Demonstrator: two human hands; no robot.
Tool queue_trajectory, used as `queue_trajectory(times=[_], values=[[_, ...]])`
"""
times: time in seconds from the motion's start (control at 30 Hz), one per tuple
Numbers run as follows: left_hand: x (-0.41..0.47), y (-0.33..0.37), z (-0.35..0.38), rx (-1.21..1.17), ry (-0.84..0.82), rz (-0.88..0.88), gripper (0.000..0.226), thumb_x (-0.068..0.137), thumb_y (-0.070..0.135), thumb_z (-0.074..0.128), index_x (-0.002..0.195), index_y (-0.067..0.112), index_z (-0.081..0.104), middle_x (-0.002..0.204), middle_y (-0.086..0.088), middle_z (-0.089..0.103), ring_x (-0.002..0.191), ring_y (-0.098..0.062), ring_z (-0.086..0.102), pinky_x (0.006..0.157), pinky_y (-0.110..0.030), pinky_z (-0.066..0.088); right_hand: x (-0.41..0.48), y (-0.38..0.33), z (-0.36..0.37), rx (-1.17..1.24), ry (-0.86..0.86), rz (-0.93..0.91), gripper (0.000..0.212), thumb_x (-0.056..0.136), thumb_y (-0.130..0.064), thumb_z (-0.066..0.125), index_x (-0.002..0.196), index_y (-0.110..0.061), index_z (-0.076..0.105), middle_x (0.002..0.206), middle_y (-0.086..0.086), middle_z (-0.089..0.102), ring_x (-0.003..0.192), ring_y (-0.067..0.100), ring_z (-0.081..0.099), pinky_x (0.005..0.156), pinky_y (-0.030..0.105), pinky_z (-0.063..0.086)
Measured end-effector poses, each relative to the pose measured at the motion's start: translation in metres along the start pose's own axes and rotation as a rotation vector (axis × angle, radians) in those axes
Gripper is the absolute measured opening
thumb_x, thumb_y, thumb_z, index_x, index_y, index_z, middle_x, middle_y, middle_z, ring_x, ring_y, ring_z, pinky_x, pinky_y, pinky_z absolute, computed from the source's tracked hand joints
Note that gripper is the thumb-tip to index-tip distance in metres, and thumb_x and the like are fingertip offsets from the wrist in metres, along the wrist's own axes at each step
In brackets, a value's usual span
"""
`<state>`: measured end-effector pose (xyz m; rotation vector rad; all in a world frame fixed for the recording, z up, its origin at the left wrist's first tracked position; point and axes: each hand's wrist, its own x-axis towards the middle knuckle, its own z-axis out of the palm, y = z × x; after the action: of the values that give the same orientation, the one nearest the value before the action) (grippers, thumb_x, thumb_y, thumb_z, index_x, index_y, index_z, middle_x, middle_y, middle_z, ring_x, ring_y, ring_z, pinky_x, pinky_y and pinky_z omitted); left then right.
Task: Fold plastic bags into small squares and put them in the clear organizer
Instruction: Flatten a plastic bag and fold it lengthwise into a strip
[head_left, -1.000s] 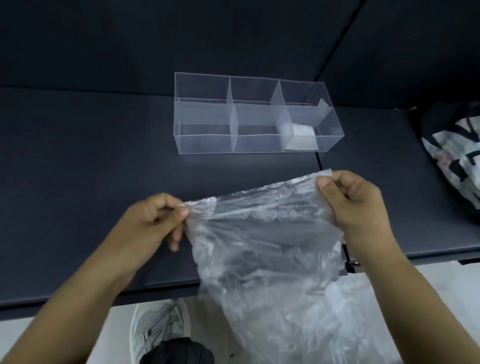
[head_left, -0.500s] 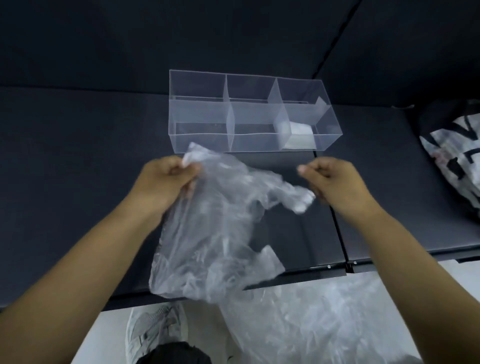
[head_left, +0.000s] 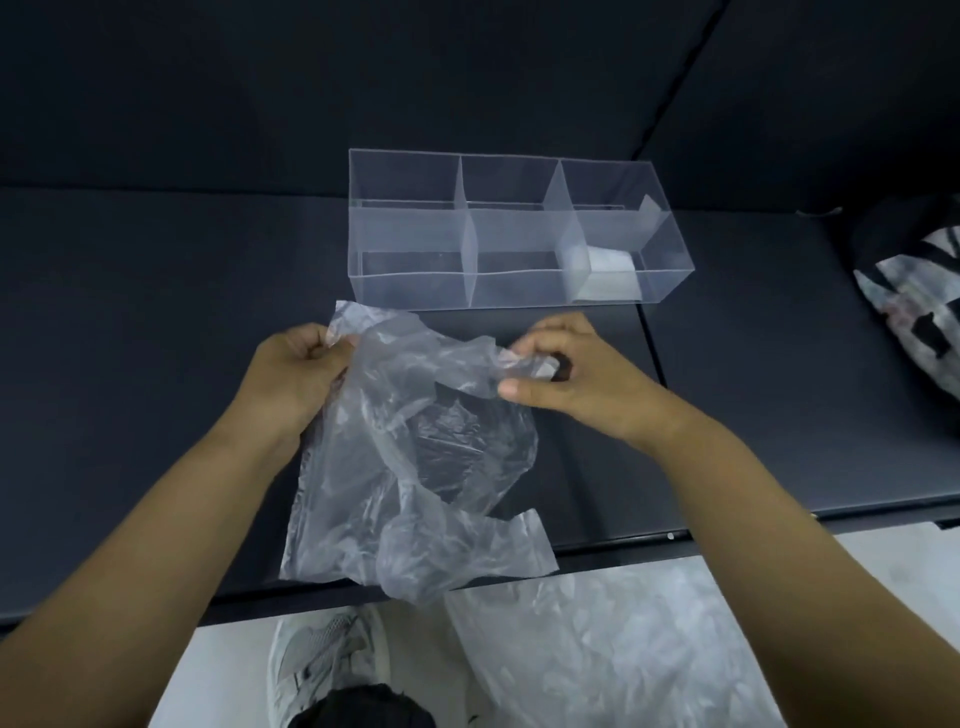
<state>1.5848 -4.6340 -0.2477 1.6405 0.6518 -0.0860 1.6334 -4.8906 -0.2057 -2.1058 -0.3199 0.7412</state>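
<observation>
A crumpled clear plastic bag (head_left: 415, 467) lies on the dark surface in front of me, its lower end reaching the front edge. My left hand (head_left: 296, 369) pinches its top left corner. My right hand (head_left: 566, 374) pinches the top right part between thumb and fingers. Just beyond my hands stands the clear organizer (head_left: 410, 275) with three compartments. A folded white bag square (head_left: 610, 267) sits in its right compartment; the left and middle compartments hold nothing.
A pile of more clear plastic bags (head_left: 613, 649) lies on the floor below the front edge, beside a grey shoe (head_left: 322, 660). A black and white patterned bag (head_left: 914, 306) rests at the far right. A seam (head_left: 652, 353) divides the dark surface.
The bag was held up stretched between both hands; it now lies crumpled on the surface closer to the organizer. Both hands moved forward and nearer together, still gripping its top.
</observation>
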Motion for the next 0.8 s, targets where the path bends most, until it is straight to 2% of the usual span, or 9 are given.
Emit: queue_trajectory(times=[0.1,0.17,0.23,0.3,0.4,0.47,0.57,0.67,0.8], values=[[0.005,-0.004,-0.004,-0.019,0.064,0.002,0.021,0.093,0.021,0.062,0.082,0.003,0.066,0.067,-0.007,0.066,0.061,-0.019,0.058,0.059,-0.025,0.052,-0.003,0.007,-0.012,-0.006,-0.027,0.023,0.02,0.078,-0.04,0.074,0.092,-0.026,0.07,0.118,-0.017,0.05,0.106,-0.006,0.053,0.089,0.01,0.038],[0.01,-0.006,-0.009,-0.01,0.141,0.003,0.031,0.093,0.029,0.062,0.083,0.0,0.065,0.071,-0.012,0.063,0.063,-0.021,0.054,0.063,-0.03,0.05,-0.015,0.015,-0.034,0.015,-0.028,0.041,0.027,0.075,-0.05,0.071,0.086,-0.025,0.071,0.117,-0.02,0.056,0.103,-0.006,0.057,0.084,0.01,0.038],[0.014,-0.008,-0.014,0.03,0.199,0.021,0.031,0.092,0.032,0.062,0.073,0.007,0.065,0.063,-0.006,0.06,0.054,-0.013,0.053,0.054,-0.022,0.047,-0.024,0.024,-0.053,0.061,0.04,0.051,0.044,0.075,-0.062,0.067,0.081,-0.018,0.068,0.107,-0.013,0.066,0.101,0.004,0.062,0.088,0.018,0.04],[0.017,-0.008,-0.016,0.041,0.205,0.026,0.031,0.092,0.032,0.062,0.066,0.015,0.063,0.055,0.003,0.061,0.044,-0.005,0.053,0.048,-0.018,0.045,-0.025,0.034,-0.062,0.208,0.192,0.083,0.049,0.077,-0.058,0.066,0.077,-0.009,0.065,0.081,-0.005,0.069,0.082,0.011,0.064,0.08,0.023,0.045],[0.018,-0.006,-0.01,0.008,0.178,0.029,0.028,0.092,0.032,0.062,0.068,0.018,0.065,0.055,0.008,0.065,0.048,-0.003,0.058,0.049,-0.017,0.047,-0.012,0.047,-0.061,0.316,0.464,0.089,0.013,0.086,-0.019,0.07,0.077,-0.015,0.061,0.056,-0.008,0.062,0.055,0.004,0.058,0.057,0.017,0.045],[0.017,-0.003,-0.003,-0.008,0.183,0.022,0.025,0.094,0.029,0.06,0.071,0.019,0.065,0.058,0.008,0.065,0.05,-0.003,0.059,0.053,-0.02,0.047,-0.005,0.055,-0.059,0.361,0.689,0.102,0.012,0.087,-0.006,0.066,0.089,-0.016,0.061,0.055,-0.006,0.064,0.053,0.003,0.058,0.054,0.016,0.045],[0.014,0.003,0.001,-0.119,0.153,-0.009,0.015,0.096,0.027,0.057,0.084,0.021,0.063,0.073,0.005,0.071,0.056,-0.001,0.064,0.054,-0.017,0.051,-0.005,0.066,-0.05,0.373,0.968,0.137,0.019,0.09,-0.011,0.061,0.107,-0.016,0.056,0.079,-0.002,0.068,0.068,0.004,0.06,0.071,0.021,0.05],[0.001,0.001,-0.01,-0.167,0.074,-0.094,0.016,0.095,0.036,0.057,0.09,0.021,0.061,0.091,-0.002,0.071,0.075,-0.01,0.069,0.06,-0.023,0.055,-0.026,0.069,-0.027,0.308,0.828,0.19,0.022,0.09,-0.029,0.064,0.11,-0.024,0.055,0.102,0.003,0.066,0.091,0.015,0.063,0.084,0.034,0.051],[-0.041,-0.015,-0.021,-0.177,-0.056,-0.222,0.026,0.087,0.038,0.063,0.099,0.015,0.062,0.093,-0.009,0.073,0.081,-0.019,0.073,0.061,-0.026,0.059,-0.084,0.057,0.006,0.232,0.486,0.272,0.041,0.079,-0.058,0.055,0.109,-0.031,0.059,0.097,-0.007,0.069,0.09,0.006,0.066,0.08,0.026,0.049]])
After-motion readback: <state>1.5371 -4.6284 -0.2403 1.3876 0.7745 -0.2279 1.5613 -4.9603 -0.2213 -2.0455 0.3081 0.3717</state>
